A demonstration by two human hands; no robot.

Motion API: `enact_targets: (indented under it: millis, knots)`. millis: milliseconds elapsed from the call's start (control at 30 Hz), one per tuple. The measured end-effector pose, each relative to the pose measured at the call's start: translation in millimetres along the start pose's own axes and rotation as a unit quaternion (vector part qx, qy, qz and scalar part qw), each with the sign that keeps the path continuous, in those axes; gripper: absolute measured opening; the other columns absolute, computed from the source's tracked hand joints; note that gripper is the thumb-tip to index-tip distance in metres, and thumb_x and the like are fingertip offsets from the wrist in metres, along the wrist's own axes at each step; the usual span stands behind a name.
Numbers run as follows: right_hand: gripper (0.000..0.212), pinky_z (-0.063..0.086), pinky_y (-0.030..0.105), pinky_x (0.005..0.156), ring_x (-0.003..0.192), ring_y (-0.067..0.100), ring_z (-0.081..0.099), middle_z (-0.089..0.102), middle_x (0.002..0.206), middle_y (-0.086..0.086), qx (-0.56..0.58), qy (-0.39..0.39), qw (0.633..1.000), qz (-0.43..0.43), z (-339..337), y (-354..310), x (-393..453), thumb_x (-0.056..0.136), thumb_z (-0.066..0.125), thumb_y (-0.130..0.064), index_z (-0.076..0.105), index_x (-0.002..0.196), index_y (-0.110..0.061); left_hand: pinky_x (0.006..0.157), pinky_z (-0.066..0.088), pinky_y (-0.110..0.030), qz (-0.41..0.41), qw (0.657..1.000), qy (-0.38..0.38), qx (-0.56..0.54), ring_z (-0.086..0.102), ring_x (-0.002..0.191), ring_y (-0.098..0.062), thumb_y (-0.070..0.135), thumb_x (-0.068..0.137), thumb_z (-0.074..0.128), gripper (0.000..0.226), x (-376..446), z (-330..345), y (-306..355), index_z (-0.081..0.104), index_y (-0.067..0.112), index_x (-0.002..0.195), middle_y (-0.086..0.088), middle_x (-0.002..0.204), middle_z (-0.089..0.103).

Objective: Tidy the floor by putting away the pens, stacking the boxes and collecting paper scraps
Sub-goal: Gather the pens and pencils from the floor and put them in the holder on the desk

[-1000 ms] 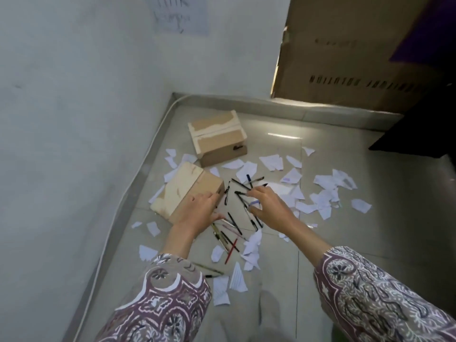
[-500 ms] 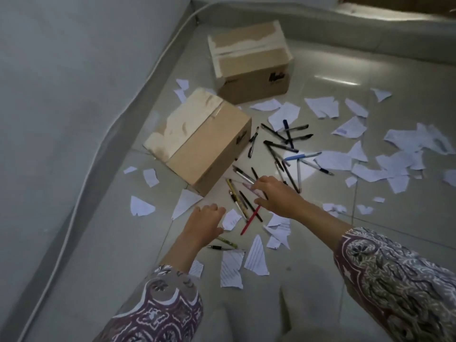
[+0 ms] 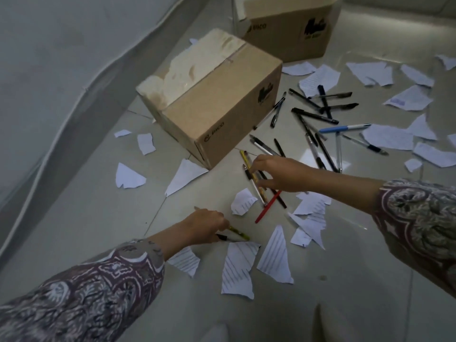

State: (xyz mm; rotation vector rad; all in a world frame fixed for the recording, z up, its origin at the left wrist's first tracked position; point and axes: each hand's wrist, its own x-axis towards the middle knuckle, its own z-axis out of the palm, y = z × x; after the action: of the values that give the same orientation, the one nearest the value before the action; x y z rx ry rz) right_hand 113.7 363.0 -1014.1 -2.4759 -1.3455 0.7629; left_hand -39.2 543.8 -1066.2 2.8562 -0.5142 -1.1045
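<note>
Both hands have dropped onto pens since half a second ago. From the head camera, left hand (image 3: 206,224) pinches a yellow pen (image 3: 238,233) and black pen (image 3: 225,238) near striped paper scraps (image 3: 238,269); right hand (image 3: 278,175) curls around pens beside the near cardboard box (image 3: 214,99).

So there's one box (image 3: 209,99) sitting center-upper frame, second box (image 3: 286,28) behind it at the top edge. Pens (image 3: 318,114) are scattered to the right of the near box, another bunch (image 3: 261,183) just below it. Paper scraps (image 3: 237,267) lie all over the floor (image 3: 86,218), mostly right side and bottom center.
</note>
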Motion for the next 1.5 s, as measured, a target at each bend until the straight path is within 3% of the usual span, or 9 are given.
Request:
enact_targets:
  millis: [467, 600, 833, 900, 1067, 1267, 1333, 1400, 1500]
  knots:
    - [0.031, 0.049, 0.033, 0.084, 0.097, 0.024, 0.059, 0.061, 0.113, 0.013, 0.035, -0.002, 0.996, 0.077, 5, 38, 9, 0.088, 0.061, -0.021, 0.06, 0.113, -0.004, 0.077, 0.04, -0.035, -0.024, 0.995, -0.021, -0.098, 0.055, 0.099, -0.029, 0.007, 0.089, 0.049, 0.016, 12, -2, -18, 0.057, 0.002, 0.101, -0.017, 0.106, 0.059]
    - [0.018, 0.047, 0.025, 0.07, 0.081, 0.018, 0.057, 0.066, 0.097, 0.012, 0.076, 0.019, 0.992, 0.094, 16, 28, 22, 0.087, 0.062, -0.016, 0.065, 0.097, -0.002, 0.076, 0.046, -0.031, -0.053, 0.98, -0.001, -0.194, 0.056, 0.082, -0.02, 0.01, 0.086, 0.058, 0.013, 9, -13, -41, 0.061, 0.007, 0.098, -0.008, 0.092, 0.059]
    - [0.032, 0.045, 0.032, 0.067, 0.072, 0.024, 0.048, 0.047, 0.072, 0.009, 0.008, 0.002, 0.989, 0.149, 55, -2, 52, 0.087, 0.057, -0.017, 0.038, 0.062, -0.01, 0.06, 0.053, -0.031, -0.103, 0.852, 0.045, -0.512, 0.058, 0.067, -0.019, -0.007, 0.091, 0.033, 0.022, 14, -14, -35, 0.045, 0.011, 0.086, -0.01, 0.08, 0.053]
    - [0.005, 0.044, 0.033, 0.067, 0.081, 0.028, 0.054, 0.056, 0.096, 0.016, -0.018, 0.0, 0.985, 0.169, 65, -6, 57, 0.087, 0.05, -0.008, 0.049, 0.084, -0.005, 0.059, 0.049, -0.03, -0.123, 0.82, 0.077, -0.554, 0.054, 0.065, -0.019, -0.007, 0.09, 0.028, 0.023, 20, -17, -31, 0.043, 0.009, 0.086, -0.009, 0.08, 0.051]
    - [0.031, 0.045, 0.036, 0.078, 0.104, 0.034, 0.058, 0.055, 0.117, 0.018, -0.052, 0.028, 0.979, 0.194, 79, -3, 64, 0.087, 0.046, -0.004, 0.046, 0.118, -0.001, 0.052, 0.033, -0.027, -0.17, 0.757, 0.163, -0.609, 0.039, 0.056, -0.017, -0.001, 0.089, 0.025, 0.022, 33, -25, -25, 0.041, 0.012, 0.08, -0.006, 0.068, 0.045]
    - [0.022, 0.045, 0.035, 0.076, 0.104, 0.032, 0.057, 0.057, 0.112, 0.017, -0.022, 0.025, 0.979, 0.203, 73, 7, 59, 0.088, 0.05, -0.008, 0.051, 0.109, -0.001, 0.047, 0.026, -0.025, -0.18, 0.727, 0.201, -0.631, 0.031, 0.052, -0.014, 0.02, 0.099, 0.036, 0.026, 47, -28, -21, 0.03, 0.015, 0.075, -0.003, 0.063, 0.034]
    - [0.007, 0.041, 0.029, 0.062, 0.091, 0.029, 0.057, 0.056, 0.09, 0.012, 0.024, 0.035, 0.978, 0.206, 72, 8, 57, 0.087, 0.052, -0.01, 0.052, 0.086, -0.003, 0.046, 0.027, -0.024, -0.182, 0.724, 0.221, -0.628, 0.032, 0.05, -0.014, 0.025, 0.1, 0.036, 0.025, 51, -27, -19, 0.033, 0.012, 0.079, -0.003, 0.062, 0.034]
    - [0.029, 0.032, 0.025, 0.049, 0.071, 0.023, 0.052, 0.048, 0.064, 0.013, 0.114, 0.062, 0.97, 0.205, 73, 11, 57, 0.085, 0.058, -0.014, 0.045, 0.062, -0.003, 0.046, 0.032, -0.024, -0.183, 0.723, 0.24, -0.621, 0.039, 0.049, -0.015, 0.025, 0.1, 0.036, 0.029, 56, -29, -18, 0.039, 0.01, 0.076, -0.005, 0.061, 0.04]
    - [0.025, 0.04, 0.023, 0.053, 0.052, 0.013, 0.05, 0.058, 0.061, 0.013, 0.278, 0.102, 0.943, 0.155, 75, 10, 52, 0.084, 0.065, -0.013, 0.065, 0.072, 0.01, 0.051, 0.045, -0.024, -0.17, 0.711, 0.237, -0.64, 0.054, 0.06, -0.016, 0.022, 0.1, 0.038, 0.028, 62, -37, -15, 0.05, 0.006, 0.08, -0.008, 0.069, 0.052]
